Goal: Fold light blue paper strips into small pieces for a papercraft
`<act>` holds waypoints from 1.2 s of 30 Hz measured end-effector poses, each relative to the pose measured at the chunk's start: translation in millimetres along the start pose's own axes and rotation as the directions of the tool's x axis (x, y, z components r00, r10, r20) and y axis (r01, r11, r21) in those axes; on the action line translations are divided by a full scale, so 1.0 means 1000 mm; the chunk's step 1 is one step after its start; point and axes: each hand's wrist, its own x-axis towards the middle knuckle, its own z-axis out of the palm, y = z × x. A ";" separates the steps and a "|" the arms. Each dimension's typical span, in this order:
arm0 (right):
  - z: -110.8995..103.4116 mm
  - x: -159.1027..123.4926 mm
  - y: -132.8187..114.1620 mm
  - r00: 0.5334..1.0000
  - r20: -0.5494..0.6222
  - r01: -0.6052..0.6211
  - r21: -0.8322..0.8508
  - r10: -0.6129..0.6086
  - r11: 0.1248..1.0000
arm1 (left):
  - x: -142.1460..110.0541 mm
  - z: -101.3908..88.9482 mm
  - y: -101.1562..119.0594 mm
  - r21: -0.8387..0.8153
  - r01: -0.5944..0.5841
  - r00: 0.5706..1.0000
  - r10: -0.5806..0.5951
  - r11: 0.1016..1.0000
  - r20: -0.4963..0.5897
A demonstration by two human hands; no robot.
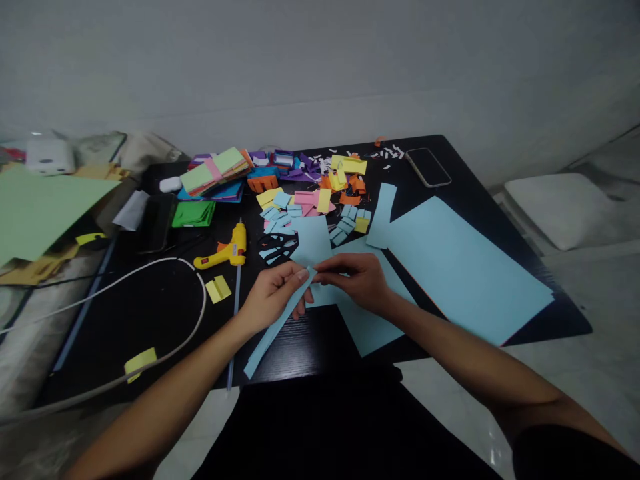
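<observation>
Over the near middle of a black table (150, 313), my left hand (274, 295) pinches a long light blue paper strip (273, 333) that trails down toward the table's front edge. My right hand (357, 277) is closed on the same strip's upper end, fingertips meeting the left hand's. Behind the hands a light blue paper piece (313, 241) stands up, and a larger light blue sheet (370, 323) lies under my right wrist.
A big light blue sheet (465, 267) covers the table's right side. A yellow glue gun (225, 252) with a white cable (165, 347) lies at the left. Several small coloured paper pieces (300, 200), stacked coloured sheets (215, 172) and a phone (428, 167) sit farther back.
</observation>
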 end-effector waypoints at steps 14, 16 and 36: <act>-0.001 0.000 -0.002 0.991 0.027 0.135 -0.099 -0.133 0.986 | 0.002 0.003 0.002 0.003 -0.009 1.000 0.009 1.000 -0.024; -0.002 0.000 -0.003 0.988 0.033 0.154 -0.084 -0.152 0.985 | 0.002 0.003 0.003 -0.009 -0.007 1.000 0.007 1.000 -0.016; -0.004 0.001 -0.003 0.988 0.052 0.149 -0.123 -0.144 0.981 | 0.002 0.003 0.008 -0.026 0.035 0.999 -0.035 0.999 0.006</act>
